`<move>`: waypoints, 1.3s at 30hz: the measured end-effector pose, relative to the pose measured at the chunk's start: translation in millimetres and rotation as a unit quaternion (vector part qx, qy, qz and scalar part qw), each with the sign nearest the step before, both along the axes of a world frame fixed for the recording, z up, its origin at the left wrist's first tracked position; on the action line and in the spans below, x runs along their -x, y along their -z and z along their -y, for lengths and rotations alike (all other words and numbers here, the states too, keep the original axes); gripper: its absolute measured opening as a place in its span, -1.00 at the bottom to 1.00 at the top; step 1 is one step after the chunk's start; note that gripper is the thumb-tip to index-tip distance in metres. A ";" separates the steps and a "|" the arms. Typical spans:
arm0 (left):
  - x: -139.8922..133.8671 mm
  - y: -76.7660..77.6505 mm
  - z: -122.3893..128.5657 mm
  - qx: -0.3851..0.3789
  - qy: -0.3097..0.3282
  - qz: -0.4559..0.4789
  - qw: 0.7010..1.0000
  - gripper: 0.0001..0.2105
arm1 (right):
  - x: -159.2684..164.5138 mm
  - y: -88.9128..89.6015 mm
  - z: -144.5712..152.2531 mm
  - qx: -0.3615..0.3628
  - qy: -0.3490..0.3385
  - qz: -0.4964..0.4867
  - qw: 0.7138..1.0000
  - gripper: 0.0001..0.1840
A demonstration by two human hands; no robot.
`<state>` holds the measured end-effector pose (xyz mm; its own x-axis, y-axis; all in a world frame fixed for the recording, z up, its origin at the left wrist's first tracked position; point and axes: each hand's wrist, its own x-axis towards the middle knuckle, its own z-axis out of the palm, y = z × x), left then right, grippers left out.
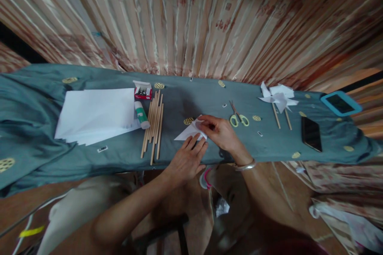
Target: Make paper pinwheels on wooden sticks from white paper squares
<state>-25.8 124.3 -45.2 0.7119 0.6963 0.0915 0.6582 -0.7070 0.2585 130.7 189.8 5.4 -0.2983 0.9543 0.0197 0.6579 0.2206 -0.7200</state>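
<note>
Between my hands lies a folded white sheet of paper (186, 132), with a pointed corner facing left on the green cloth. The fingers of my left hand (187, 159) stretch over its lower edge and press it down. My right hand (220, 131), with a metal bangle at the wrist, pinches the paper's right side between thumb and fingers. Part of the paper is hidden under both hands. To the right of my right hand lie scissors (238, 118) with yellow-green handles, blades pointing away from me.
Left are a stack of white paper (95, 113), a glue stick (141, 114), a red box of small metal pins (143, 91) and several wooden sticks (154, 123). Right are paper pinwheels (279, 97) on sticks, a phone (311, 133) and a blue-framed device (341, 103). A curtain (191, 24) hangs behind.
</note>
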 end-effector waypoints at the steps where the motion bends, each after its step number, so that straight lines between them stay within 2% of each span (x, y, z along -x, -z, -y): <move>1: 0.6 -0.2 0.2 0.002 0.000 0.000 1.000 -0.38 | 1.4 2.2 1.8 -0.015 0.000 0.022 1.000 -0.69; 3: 1.5 -0.3 0.4 0.007 0.001 0.004 1.000 -0.37 | 4.4 6.5 6.8 -0.082 -0.008 0.097 0.992 -0.66; 6: 2.3 1.0 0.9 0.009 0.004 0.015 1.000 -0.37 | 8.0 11.5 15.6 -0.210 -0.011 0.231 0.950 -0.60; 8: 2.6 2.2 1.2 0.008 0.003 0.020 1.000 -0.39 | 9.4 13.7 20.9 -0.258 -0.009 0.281 0.924 -0.57; 10: 2.6 3.0 1.3 0.009 0.003 0.020 1.000 -0.41 | 10.1 15.1 25.1 -0.279 -0.004 0.296 0.914 -0.60; 15: 1.3 4.8 0.3 0.010 0.005 0.024 1.000 -0.38 | 10.2 16.9 31.5 -0.283 0.012 0.289 0.914 -0.76; 20: 6.2 2.9 1.7 -0.006 -0.002 0.041 0.999 -0.37 | 12.0 15.7 35.0 -0.294 -0.006 0.290 0.911 -0.75; 25: 23.9 -2.4 12.7 -0.012 -0.025 0.040 0.999 -0.42 | 17.2 15.9 39.9 -0.282 -0.033 0.270 0.920 -0.76; 33: 39.4 3.0 23.7 -0.033 -0.004 -0.004 0.999 -0.39 | 25.2 30.9 49.9 -0.298 -0.074 0.267 0.913 -0.75; 39: 43.3 -5.5 29.3 -0.023 -0.032 -0.022 0.999 -0.44 | 26.3 35.0 52.6 -0.281 -0.095 0.247 0.922 -0.75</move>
<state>-69.1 94.9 -39.7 0.6697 0.7366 0.0940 0.7130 -0.6732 0.1959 104.4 137.2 -29.5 -0.5649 0.7636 0.3127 0.7857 0.6136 -0.0788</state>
